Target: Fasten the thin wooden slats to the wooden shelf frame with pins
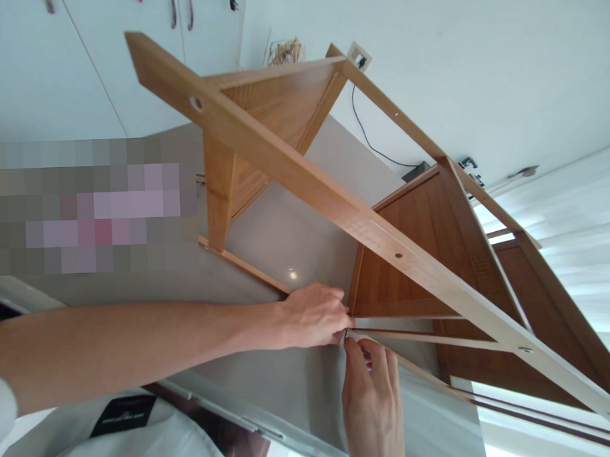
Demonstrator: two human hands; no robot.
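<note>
A wooden shelf rack (344, 207) lies tilted across a grey surface, its long slanted rail nearest me with several bolt holes along it. My left hand (318, 315) reaches in from the left, its fingers curled over the lower rail at the corner of a shelf board (406, 265). My right hand (373, 396) is just below that same joint, fingers closed in a pinch. Something small, partly silvery with a bit of red, shows between its fingers; I cannot make out what it is. The fingertips of both hands nearly meet at the joint.
The rack stands on a grey tabletop (267, 280) with a metal-edged front. A blurred patch covers the left side. Behind are white cabinets (123, 55), a wall socket (359, 55) with a black cable (364, 133), and white curtains (580, 232) at the right.
</note>
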